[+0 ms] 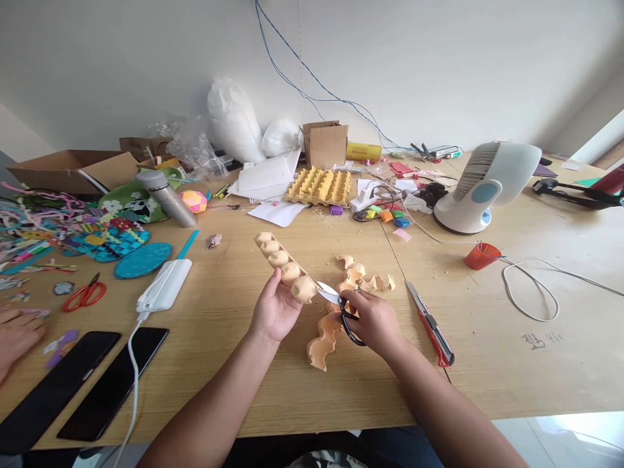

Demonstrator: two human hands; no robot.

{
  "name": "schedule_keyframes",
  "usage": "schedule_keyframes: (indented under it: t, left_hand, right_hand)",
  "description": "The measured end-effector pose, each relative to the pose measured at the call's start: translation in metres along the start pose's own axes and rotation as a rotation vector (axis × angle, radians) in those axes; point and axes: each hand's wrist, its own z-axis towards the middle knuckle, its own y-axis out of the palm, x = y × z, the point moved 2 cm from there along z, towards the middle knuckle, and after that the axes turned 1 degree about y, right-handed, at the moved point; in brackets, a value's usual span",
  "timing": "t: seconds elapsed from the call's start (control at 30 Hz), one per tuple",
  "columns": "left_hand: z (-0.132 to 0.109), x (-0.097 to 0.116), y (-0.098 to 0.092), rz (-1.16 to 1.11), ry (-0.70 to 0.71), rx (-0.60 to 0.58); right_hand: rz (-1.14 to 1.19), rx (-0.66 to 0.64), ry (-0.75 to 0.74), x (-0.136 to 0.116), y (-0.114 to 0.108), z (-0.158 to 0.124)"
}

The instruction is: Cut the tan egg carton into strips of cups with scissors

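My left hand (276,305) is closed around the near end of a tan egg carton strip (279,259), a row of several cups with their rounded bottoms facing up. In my right hand (375,318) is a pair of scissors (331,296) with black handles. Its blades are parted and meet the strip's near right edge. Beneath and beside the scissors, curled carton offcuts (322,343) lie on the table with small crumbs around them. A red utility knife (431,327) rests to the right of my right hand.
A yellow egg tray (319,187) lies at the back, near a white fan (482,188). Left are a power bank (166,285), phones (117,380), orange scissors (85,294) and a metal bottle (168,200). Another person's hand (18,335) rests at the left edge. An orange cup (481,256) stands right.
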Motion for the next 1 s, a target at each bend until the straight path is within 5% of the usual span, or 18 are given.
schedule_keyframes:
  t: [1.0]
  left_hand:
    - [0.0005,-0.0001,-0.0006,-0.009,0.046,0.052]
  right_hand:
    - [-0.233,0.038,0.025,-0.009,-0.0075,-0.0014]
